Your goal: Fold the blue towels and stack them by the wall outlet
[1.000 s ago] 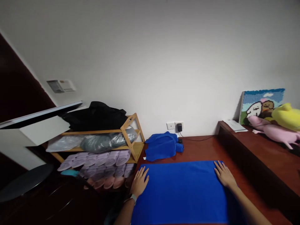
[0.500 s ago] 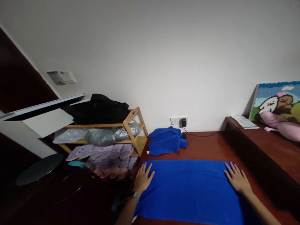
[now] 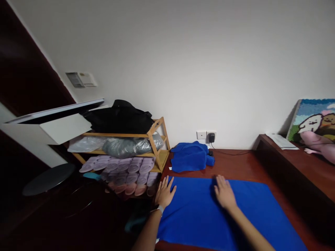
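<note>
A blue towel (image 3: 193,212) lies spread out nearly flat on the reddish-brown wooden table (image 3: 235,162), with a few faint creases. My left hand (image 3: 165,193) rests on its far left corner, fingers spread, a watch on the wrist. Over the middle of the towel's far edge is my right hand (image 3: 225,193), its fingers stretched out and close together, palm down, holding nothing. Behind the towel, against the wall, sits a loose heap of blue cloth (image 3: 190,157) with a small white tag.
A wooden rack (image 3: 158,139) on the left holds a black bag (image 3: 120,116), plastic-wrapped bundles and several slippers (image 3: 134,165). A black plug (image 3: 211,138) with a cable sits in the wall socket. On the raised ledge at right are papers (image 3: 281,141) and a pink plush toy (image 3: 318,144).
My right hand has moved left from the towel's far right corner to the middle of its far edge. My left hand stays on the left corner. The view has shifted slightly.
</note>
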Demonstrator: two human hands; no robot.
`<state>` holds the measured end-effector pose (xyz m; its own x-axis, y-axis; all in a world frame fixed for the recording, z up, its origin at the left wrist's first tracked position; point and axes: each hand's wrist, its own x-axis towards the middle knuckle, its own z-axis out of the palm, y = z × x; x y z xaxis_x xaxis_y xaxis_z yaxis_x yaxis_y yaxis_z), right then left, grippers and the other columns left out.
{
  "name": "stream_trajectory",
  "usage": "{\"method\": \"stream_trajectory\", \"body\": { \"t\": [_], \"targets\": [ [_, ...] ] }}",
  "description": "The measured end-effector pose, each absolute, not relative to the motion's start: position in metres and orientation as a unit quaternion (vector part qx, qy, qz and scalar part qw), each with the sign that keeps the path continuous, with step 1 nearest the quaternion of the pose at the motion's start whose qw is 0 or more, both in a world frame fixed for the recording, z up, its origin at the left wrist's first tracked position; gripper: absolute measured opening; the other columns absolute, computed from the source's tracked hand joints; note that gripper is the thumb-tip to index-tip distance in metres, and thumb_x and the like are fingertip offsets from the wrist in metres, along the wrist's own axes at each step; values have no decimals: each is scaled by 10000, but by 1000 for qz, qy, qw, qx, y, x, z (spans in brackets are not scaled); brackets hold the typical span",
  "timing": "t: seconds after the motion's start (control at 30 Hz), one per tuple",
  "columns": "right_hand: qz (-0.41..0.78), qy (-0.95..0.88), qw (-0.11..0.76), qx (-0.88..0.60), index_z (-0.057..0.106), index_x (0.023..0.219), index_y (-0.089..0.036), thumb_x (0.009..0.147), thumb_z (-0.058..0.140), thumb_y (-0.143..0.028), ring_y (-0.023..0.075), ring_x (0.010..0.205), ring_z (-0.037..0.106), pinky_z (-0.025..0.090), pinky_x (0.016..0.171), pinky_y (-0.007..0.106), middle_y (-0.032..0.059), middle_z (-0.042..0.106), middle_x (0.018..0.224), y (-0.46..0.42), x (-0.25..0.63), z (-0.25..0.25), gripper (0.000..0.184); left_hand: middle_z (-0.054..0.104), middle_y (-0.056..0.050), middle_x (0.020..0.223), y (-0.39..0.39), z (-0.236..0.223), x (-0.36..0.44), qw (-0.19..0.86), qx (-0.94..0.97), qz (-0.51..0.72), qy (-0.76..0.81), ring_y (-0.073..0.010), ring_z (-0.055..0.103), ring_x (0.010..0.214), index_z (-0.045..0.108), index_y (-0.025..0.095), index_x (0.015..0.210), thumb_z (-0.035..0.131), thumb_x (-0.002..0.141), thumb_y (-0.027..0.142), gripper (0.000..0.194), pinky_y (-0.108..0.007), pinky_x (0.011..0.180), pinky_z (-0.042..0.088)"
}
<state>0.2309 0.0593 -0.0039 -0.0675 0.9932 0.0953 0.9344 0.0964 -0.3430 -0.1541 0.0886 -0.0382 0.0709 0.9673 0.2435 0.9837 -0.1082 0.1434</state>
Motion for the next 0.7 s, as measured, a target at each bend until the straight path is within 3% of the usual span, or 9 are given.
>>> {"method": "stream_trajectory", "body": {
  "t": [0.13,0.23,0.43,0.5,0.57,0.7],
  "targets": [
    [182,-786,158,-570,226,1632,-142,1021,187,-580,260,1576,139,108,1281,465,71,188,1696,62,110,8,753,336,-89,1674,89,-38,-154,27,-729,-139,-669,-282,298,1540,410,278,1564,399,1012,528,606,-493,1244,238],
    [185,-786,140,-573,236,1629,-150,1022,176,-590,253,1572,159,102,1279,479,85,219,1688,67,103,-4,752,328,-100,1676,88,-37,-154,24,-731,-137,-668,-283,293,1543,404,274,1567,394,1014,538,613,-492,1246,236],
    [118,-704,170,-680,333,1597,-144,964,270,-566,297,1552,235,111,1274,517,117,357,1644,70,256,-45,763,325,-95,1679,90,-39,-155,26,-730,-136,-669,-273,286,1546,397,275,1570,396,1012,531,614,-487,1252,219],
    [107,-666,184,-715,385,1579,-221,930,271,-602,313,1547,250,150,1264,518,96,414,1621,66,327,-53,762,323,-96,1680,91,-39,-155,24,-730,-136,-670,-277,289,1544,396,273,1571,398,1011,529,615,-488,1254,212],
    [107,-628,192,-747,431,1551,-281,898,265,-635,383,1532,264,186,1229,617,104,466,1586,61,393,-61,761,324,-94,1679,92,-39,-155,22,-729,-136,-670,-277,295,1542,398,278,1570,404,1009,528,614,-489,1255,211],
    [115,-559,291,-767,421,1519,-458,815,322,-725,387,1531,265,181,1221,634,-7,499,1561,54,477,-86,759,342,-94,1671,92,-36,-154,28,-726,-132,-674,-271,297,1542,408,283,1564,420,1008,528,608,-489,1255,218]
  ]
}}
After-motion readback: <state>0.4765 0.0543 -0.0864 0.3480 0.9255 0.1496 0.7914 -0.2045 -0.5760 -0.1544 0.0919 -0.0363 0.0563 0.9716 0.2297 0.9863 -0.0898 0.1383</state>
